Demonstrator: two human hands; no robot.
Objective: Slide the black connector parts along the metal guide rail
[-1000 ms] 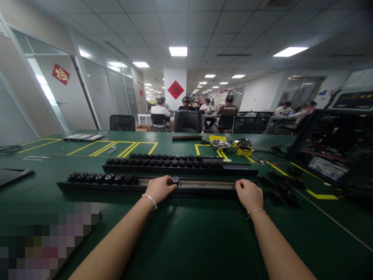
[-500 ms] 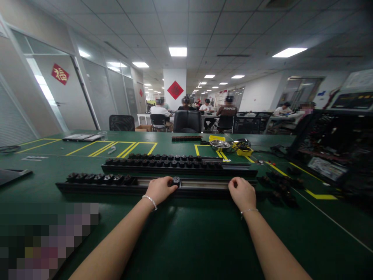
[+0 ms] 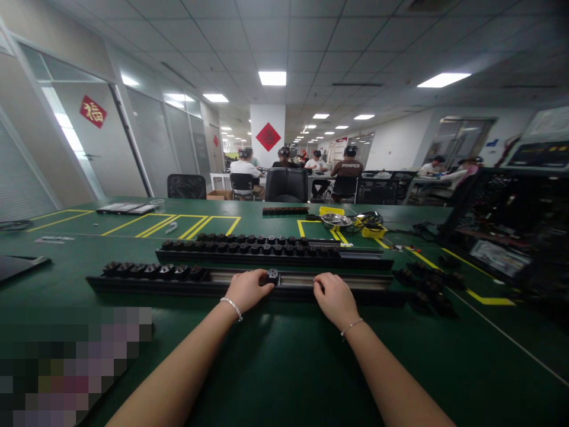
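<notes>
A long black power track (image 3: 249, 290) with a pale inner channel lies across the bench in front of me. My left hand (image 3: 248, 289) pinches a black socket module (image 3: 272, 276) that sits in the channel near the middle. Over the track's right half, my right hand (image 3: 336, 296) curls its fingers at the rail, a short gap from that module; whatever is between them is hidden. Several more socket modules (image 3: 151, 270) stand in a row at the track's left end.
Behind lies a second black track (image 3: 364, 261) with rows of modules. Loose dark modules (image 3: 429, 287) are heaped at the right, before an open equipment case (image 3: 493, 231). A steel bowl (image 3: 336, 221) and a yellow tray (image 3: 331, 211) stand farther back. People sit at distant tables.
My right hand has moved left along the track, closer to the module. My left hand stays on the module, with hardly any shift.
</notes>
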